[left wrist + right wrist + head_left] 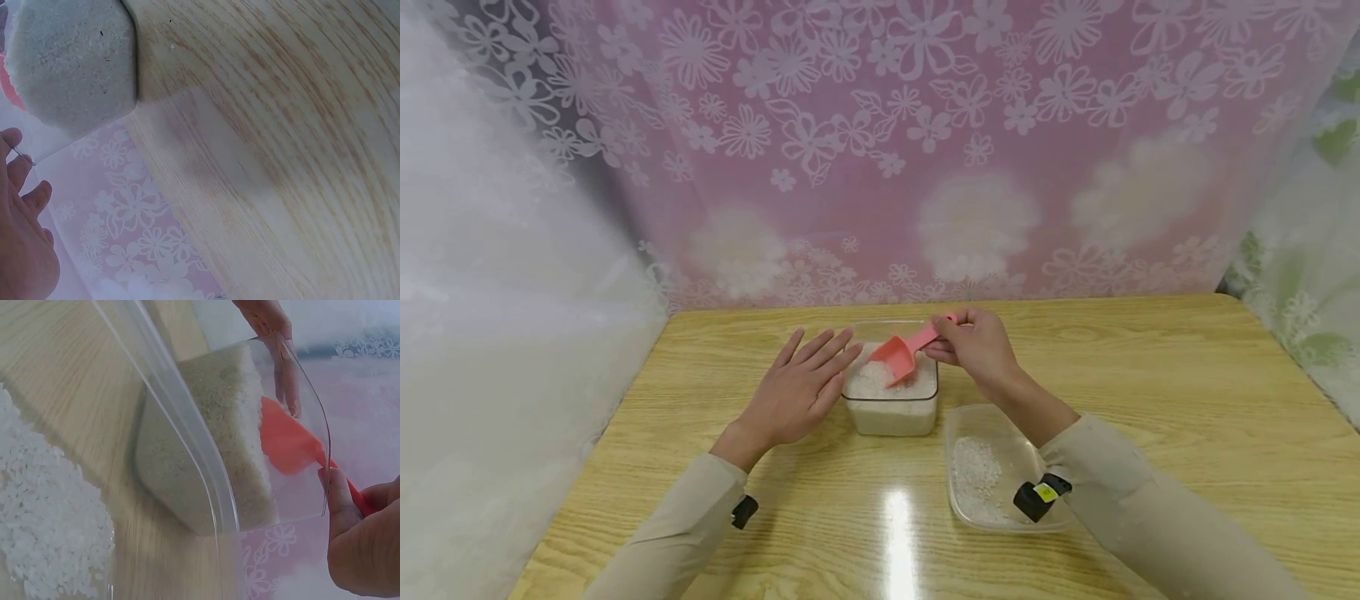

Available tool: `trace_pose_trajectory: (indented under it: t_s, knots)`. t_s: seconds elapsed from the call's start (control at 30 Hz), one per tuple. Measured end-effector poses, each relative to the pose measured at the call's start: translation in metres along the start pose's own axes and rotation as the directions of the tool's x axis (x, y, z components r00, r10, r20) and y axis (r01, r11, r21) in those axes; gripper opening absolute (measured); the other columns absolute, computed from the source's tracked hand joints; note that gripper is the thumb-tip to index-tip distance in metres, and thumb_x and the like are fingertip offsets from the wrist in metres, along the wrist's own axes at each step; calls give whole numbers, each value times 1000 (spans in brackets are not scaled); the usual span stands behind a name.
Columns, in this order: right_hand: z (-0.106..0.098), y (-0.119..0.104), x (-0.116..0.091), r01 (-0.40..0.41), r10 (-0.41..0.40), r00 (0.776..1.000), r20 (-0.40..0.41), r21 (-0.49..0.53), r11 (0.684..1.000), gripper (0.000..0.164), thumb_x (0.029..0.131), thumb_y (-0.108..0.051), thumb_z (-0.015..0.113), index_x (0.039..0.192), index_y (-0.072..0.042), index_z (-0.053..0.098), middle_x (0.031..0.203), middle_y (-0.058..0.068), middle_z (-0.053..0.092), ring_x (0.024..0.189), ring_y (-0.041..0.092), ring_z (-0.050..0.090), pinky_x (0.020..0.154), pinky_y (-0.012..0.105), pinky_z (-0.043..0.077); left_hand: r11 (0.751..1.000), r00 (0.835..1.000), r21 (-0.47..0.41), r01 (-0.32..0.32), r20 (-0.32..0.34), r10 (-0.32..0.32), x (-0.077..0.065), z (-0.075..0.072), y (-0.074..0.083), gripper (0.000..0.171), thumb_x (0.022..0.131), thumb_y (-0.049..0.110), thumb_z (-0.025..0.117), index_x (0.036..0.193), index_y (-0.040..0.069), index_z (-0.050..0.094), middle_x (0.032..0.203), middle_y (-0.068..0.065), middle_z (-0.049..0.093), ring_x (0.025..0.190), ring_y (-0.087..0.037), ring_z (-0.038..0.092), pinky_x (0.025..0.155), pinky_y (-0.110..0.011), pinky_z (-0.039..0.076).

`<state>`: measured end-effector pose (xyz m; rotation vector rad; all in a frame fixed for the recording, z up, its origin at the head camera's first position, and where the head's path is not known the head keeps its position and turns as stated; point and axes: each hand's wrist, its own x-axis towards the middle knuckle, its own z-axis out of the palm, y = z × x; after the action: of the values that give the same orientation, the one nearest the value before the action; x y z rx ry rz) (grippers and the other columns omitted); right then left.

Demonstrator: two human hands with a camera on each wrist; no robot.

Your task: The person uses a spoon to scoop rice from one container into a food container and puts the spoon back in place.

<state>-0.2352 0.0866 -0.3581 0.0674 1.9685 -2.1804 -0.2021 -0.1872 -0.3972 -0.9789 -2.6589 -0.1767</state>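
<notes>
A clear container (891, 418) full of white rice (868, 379) stands toward the far side of the table. My right hand (977, 346) grips the handle of a pink scoop (895, 358), whose bowl dips into the rice at a tilt. Straight fingers of my left hand (801, 387) lie at the container's left rim; the right wrist view shows the left hand (272, 328) reaching over that rim. In the left wrist view the container (75, 69) appears at the upper left, with part of the left hand (25, 231) below it.
A shallow clear plastic box (955, 500) sits nearer, under my right forearm, with a small heap of rice (976, 467) in it. Wood-grain table (715, 367) spreads around both. Behind hangs a pink floral curtain (850, 183).
</notes>
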Motion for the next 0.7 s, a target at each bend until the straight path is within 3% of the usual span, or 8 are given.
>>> trace_pose_trajectory:
  t_s: [0.47,0.7]
  knots:
    - [-17,-3,-4,-66,61,998,34,207,976,21,99,-12,54,110,4,48,84,10,66,74,15,70,78,28,55,1000,1000,-18,19,1,-19,0,-1,0,49,105,36,23,150,21,35,156,1,24,142,-23,22,116,-46,4]
    - [-30,-6,-7,-105,79,993,87,348,932,25,101,-11,50,120,6,45,84,11,70,76,16,70,78,25,54,1000,1000,1,11,12,-11,0,-1,2,48,105,33,26,150,19,36,156,-2,25,141,-25,24,116,-47,6]
